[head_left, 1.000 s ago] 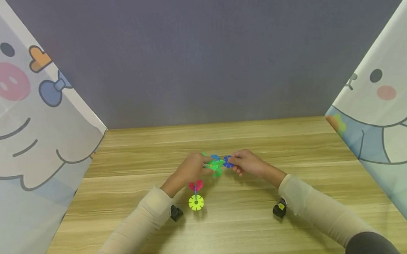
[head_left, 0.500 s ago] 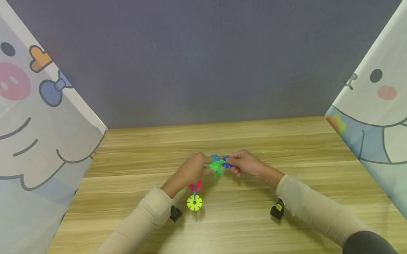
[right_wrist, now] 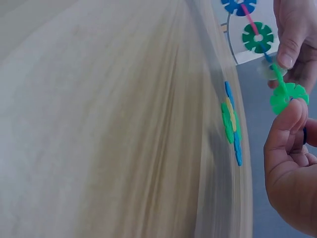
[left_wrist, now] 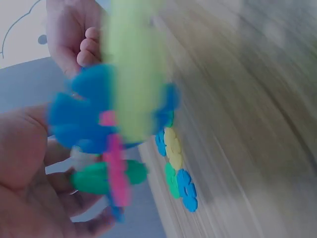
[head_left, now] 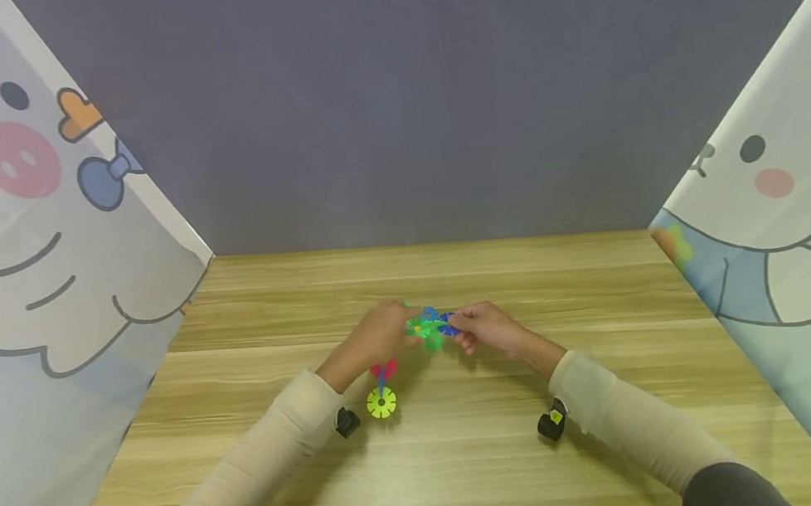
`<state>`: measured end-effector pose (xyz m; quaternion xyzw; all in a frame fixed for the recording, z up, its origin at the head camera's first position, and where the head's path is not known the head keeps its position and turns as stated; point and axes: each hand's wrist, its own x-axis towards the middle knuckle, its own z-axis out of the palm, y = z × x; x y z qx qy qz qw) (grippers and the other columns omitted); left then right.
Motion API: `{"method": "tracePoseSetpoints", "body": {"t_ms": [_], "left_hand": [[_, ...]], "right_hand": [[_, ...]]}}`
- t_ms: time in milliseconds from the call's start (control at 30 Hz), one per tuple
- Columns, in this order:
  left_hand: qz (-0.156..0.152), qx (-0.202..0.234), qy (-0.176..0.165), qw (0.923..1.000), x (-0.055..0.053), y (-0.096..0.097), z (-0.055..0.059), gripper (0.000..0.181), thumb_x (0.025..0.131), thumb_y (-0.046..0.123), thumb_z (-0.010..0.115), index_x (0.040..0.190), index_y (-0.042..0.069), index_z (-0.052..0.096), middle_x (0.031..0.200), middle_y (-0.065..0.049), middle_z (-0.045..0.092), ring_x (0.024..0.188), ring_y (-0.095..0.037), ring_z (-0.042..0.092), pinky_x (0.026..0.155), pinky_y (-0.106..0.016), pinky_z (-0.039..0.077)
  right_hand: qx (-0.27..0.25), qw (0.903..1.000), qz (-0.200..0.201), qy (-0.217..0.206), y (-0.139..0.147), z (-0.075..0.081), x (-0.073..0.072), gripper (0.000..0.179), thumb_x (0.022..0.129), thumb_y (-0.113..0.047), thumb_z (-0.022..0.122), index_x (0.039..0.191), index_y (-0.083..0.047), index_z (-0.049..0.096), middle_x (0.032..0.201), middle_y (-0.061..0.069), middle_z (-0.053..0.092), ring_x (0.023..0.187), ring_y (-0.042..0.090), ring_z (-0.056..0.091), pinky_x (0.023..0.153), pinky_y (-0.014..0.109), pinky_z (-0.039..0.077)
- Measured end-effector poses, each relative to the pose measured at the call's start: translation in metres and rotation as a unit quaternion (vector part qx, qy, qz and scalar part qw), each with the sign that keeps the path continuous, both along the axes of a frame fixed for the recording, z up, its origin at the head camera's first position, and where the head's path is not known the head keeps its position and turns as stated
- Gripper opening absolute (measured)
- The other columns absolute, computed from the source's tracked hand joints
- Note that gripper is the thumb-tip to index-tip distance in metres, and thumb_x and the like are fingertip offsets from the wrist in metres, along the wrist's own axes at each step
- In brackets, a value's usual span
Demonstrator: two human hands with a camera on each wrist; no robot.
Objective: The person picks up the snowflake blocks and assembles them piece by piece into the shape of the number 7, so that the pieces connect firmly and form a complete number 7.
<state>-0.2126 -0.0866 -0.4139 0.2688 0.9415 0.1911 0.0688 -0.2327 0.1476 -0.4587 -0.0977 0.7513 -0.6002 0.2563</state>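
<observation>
The right hand (head_left: 488, 329) has edged a little toward nine o'clock over the last second, carrying the dark blue disc (head_left: 447, 328) with it, so that this disc now sits closer in at three o'clock of the left hand (head_left: 378, 331). That hand has barely shifted, yet the chain of slotted discs (right_wrist: 259, 47) has tilted: its yellow disc (head_left: 383, 413), out at six o'clock of the left hand, has drifted slightly toward nine o'clock, and so has the pink disc (head_left: 388, 365) just above it.

Both hands are grasping. The left pinches the chain at the clear disc (right_wrist: 268, 72), thumb against fingers; the right pinches the dark blue disc between thumb and curled fingers, which cover most of it in the right wrist view. Between the hands the bright green disc (right_wrist: 298, 90) is the chain's near end, and the dark blue disc is right up at its three o'clock side. That closing of the gap looks like the step of fitting one onto the other; whether their slots have engaged cannot be told.

Below, a flat flower cluster (left_wrist: 174, 148) of yellow, green and blue pieces lies on the worktop (head_left: 475, 470), apart from the held chain and partly hidden from the head view.
</observation>
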Motion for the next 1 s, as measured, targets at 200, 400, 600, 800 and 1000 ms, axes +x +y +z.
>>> {"method": "tracePoseSetpoints", "body": {"t_ms": [200,400,600,800,1000], "left_hand": [[-0.011,-0.016,0.045,0.9988,-0.001,0.009,-0.002,0.061,0.088,0.034,0.081,0.138,0.004,0.062,0.131,-0.014,0.069,0.122,-0.034,0.065,0.104,-0.048,0.055],[-0.025,-0.025,0.057,0.9977,0.001,0.018,-0.007,0.056,0.089,0.037,0.079,0.135,0.008,0.065,0.124,-0.014,0.072,0.111,-0.033,0.068,0.091,-0.046,0.060],[-0.035,-0.046,0.084,0.9948,0.004,0.019,-0.013,0.057,0.090,0.047,0.074,0.136,0.014,0.065,0.130,-0.008,0.071,0.114,-0.027,0.069,0.092,-0.038,0.061],[-0.038,-0.031,0.101,0.9937,0.005,0.017,-0.018,0.055,0.087,0.046,0.075,0.131,0.013,0.068,0.125,-0.007,0.073,0.107,-0.025,0.071,0.090,-0.032,0.061],[-0.027,-0.014,0.096,0.9949,0.006,0.016,-0.016,0.050,0.088,0.040,0.078,0.128,0.013,0.070,0.116,-0.005,0.075,0.098,-0.020,0.071,0.084,-0.030,0.061]], "right_hand": [[-0.010,0.9998,0.001,-0.015,-0.005,-0.003,0.004,0.024,0.107,-0.017,0.052,0.100,0.003,0.064,0.073,-0.004,0.061,0.062,0.006,0.058,0.058,0.018,0.055],[-0.027,0.9992,-0.007,-0.030,-0.011,-0.005,0.007,0.023,0.106,-0.015,0.052,0.103,0.006,0.063,0.073,-0.004,0.062,0.062,0.006,0.058,0.058,0.017,0.055],[-0.040,0.9986,0.009,-0.032,-0.014,-0.006,0.010,0.027,0.108,-0.016,0.051,0.107,0.008,0.063,0.075,-0.005,0.062,0.063,0.005,0.058,0.060,0.016,0.055],[-0.061,0.9966,0.008,-0.054,-0.016,-0.008,0.011,0.022,0.108,-0.015,0.049,0.102,0.002,0.063,0.074,-0.005,0.061,0.061,0.005,0.057,0.058,0.016,0.054],[-0.055,0.9970,0.016,-0.051,-0.018,-0.007,0.010,0.024,0.108,-0.019,0.050,0.098,-0.003,0.064,0.072,-0.006,0.060,0.060,0.005,0.056,0.058,0.016,0.053]]}}
